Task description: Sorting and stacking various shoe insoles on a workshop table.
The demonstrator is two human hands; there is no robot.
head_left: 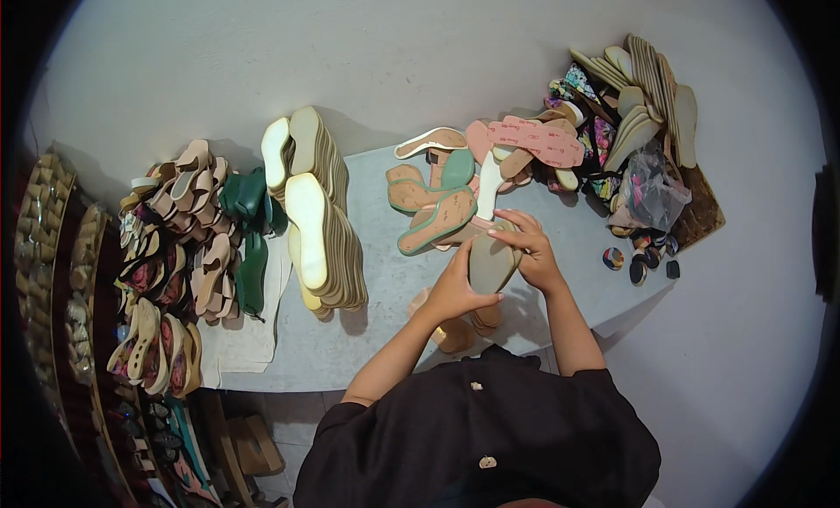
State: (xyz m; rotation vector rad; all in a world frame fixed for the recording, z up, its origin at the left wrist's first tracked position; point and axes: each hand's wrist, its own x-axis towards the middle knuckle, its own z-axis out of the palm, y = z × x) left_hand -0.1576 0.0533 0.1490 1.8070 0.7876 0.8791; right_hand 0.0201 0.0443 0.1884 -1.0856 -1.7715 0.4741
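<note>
Between my two hands is a grey-beige shoe insole (492,265), held above the table close to my body. My left hand (453,291) grips its left edge, with the thumb along the near end. On the far right edge, my right hand (530,252) has its fingers bent over the insole. Just beyond lie several loose soles, among them a green-rimmed tan one (440,221), a green one (458,169) and a white one (488,186). Pink printed pieces (535,140) overlap them. Part of the held insole is hidden by my fingers.
Tall stacks of cream insoles (308,228) stand left of centre on the grey table (367,350). Finished sandals (188,193) and green pieces (252,272) crowd the left end. At the right are more insoles (661,88), a clear plastic bag (652,197) and a wooden board (700,212).
</note>
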